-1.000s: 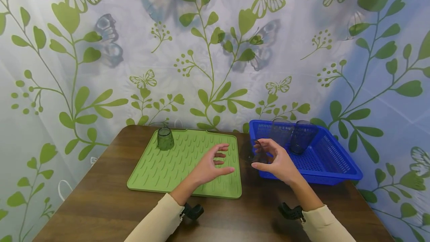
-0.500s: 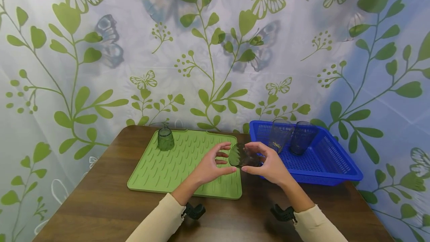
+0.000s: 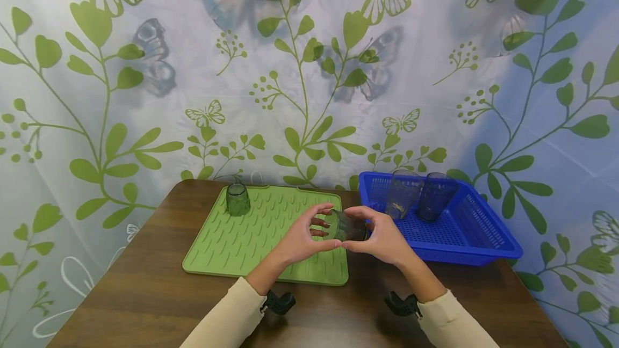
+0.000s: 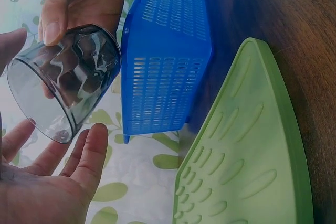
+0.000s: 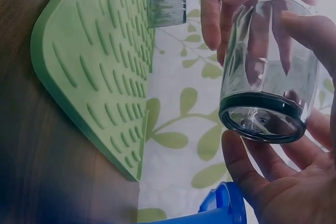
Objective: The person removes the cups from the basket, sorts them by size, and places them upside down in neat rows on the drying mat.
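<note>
Gripping a tilted smoky glass [image 3: 350, 227] near its base, right hand [image 3: 388, 238], left hand [image 3: 301, 238] (fingers spread) around its rim.

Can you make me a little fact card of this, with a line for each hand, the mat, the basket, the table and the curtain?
Right hand: holds a see-through glass, tipped sideways
Left hand: fingers spread by that glass's open end; touching or not, I can't tell
Mat: green, ridged, with one small glass standing near its far left corner
Basket: blue plastic, two tall glasses inside, leaning
Table: brown wood
Curtain: green leaves and butterflies
</note>
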`<action>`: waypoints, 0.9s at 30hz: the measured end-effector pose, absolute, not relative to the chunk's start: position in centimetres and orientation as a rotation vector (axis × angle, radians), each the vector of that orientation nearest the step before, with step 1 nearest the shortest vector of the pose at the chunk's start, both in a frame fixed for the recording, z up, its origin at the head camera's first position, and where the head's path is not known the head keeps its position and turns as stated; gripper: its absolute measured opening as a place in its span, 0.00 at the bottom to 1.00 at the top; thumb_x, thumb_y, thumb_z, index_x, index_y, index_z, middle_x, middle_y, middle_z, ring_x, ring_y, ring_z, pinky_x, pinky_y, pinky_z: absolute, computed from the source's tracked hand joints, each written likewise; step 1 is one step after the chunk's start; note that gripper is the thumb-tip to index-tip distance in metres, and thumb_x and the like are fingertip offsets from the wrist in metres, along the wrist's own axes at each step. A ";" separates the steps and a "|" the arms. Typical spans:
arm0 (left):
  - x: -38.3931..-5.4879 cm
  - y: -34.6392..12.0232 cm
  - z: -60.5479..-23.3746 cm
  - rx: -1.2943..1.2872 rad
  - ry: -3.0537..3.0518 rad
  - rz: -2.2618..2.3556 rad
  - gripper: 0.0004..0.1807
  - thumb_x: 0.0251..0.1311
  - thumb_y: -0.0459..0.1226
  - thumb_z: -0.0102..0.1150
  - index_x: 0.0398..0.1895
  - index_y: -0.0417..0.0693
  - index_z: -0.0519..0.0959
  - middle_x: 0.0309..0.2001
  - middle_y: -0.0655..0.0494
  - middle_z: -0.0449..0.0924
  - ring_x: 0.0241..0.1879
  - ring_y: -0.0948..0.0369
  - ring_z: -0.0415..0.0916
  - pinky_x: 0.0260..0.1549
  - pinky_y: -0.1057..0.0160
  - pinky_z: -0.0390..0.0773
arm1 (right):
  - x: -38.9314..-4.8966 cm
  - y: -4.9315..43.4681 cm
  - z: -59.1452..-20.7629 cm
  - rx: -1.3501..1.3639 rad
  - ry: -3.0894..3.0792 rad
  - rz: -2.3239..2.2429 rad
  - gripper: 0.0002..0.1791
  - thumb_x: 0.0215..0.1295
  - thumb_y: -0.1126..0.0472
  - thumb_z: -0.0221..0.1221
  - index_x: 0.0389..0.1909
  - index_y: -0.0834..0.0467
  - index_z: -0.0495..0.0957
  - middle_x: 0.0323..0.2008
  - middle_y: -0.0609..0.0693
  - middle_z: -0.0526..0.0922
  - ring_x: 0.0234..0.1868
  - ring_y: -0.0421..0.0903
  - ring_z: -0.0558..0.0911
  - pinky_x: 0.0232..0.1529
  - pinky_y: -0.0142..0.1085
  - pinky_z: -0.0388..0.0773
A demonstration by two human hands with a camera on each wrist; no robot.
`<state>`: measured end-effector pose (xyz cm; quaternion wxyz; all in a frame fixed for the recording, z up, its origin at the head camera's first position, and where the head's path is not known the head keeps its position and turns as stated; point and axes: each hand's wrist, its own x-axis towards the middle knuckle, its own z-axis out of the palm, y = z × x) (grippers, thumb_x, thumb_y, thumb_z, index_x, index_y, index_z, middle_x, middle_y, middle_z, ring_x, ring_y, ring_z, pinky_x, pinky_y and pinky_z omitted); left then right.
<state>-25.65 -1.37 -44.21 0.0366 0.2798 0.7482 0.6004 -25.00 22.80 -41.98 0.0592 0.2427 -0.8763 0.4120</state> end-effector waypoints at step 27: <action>-25.4 -2.7 -44.2 0.882 2.120 2.057 0.36 0.60 0.30 0.71 0.71 0.51 0.70 0.66 0.41 0.71 0.57 0.42 0.78 0.56 0.50 0.83 | -25.7 22.0 -41.4 0.810 -2.559 1.465 0.36 0.56 0.53 0.77 0.65 0.42 0.75 0.60 0.51 0.81 0.60 0.51 0.80 0.57 0.53 0.79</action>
